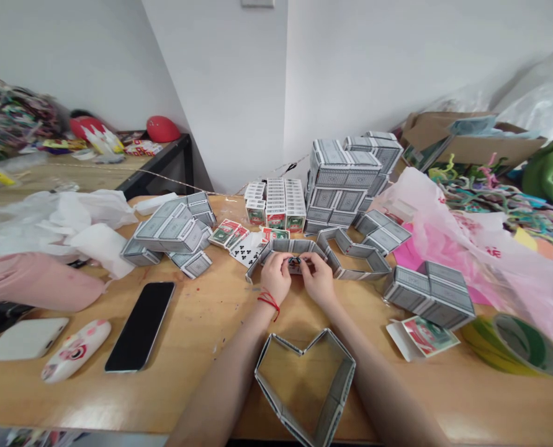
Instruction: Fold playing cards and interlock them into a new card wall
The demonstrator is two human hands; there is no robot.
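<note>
At the middle of the table my left hand (276,277) and my right hand (318,279) are close together, fingers pinched. Between them is a small playing card (295,267) with a dark print, partly covered by my fingertips. Just behind stands a strip of joined cards (285,246) on its edge, bent at the ends. A heart-shaped frame of joined cards (341,397) stands between my forearms at the near edge. Loose playing cards (247,249) lie left of my left hand. To the right of my hands stands an angular card frame (360,273).
Card boxes (276,202) and a tall stack of card-built blocks (336,180) stand at the back. More card blocks (169,226) sit left and right. A phone (140,326), a computer mouse (77,349), yellow tape (513,344) and pink plastic bag (462,230) lie around.
</note>
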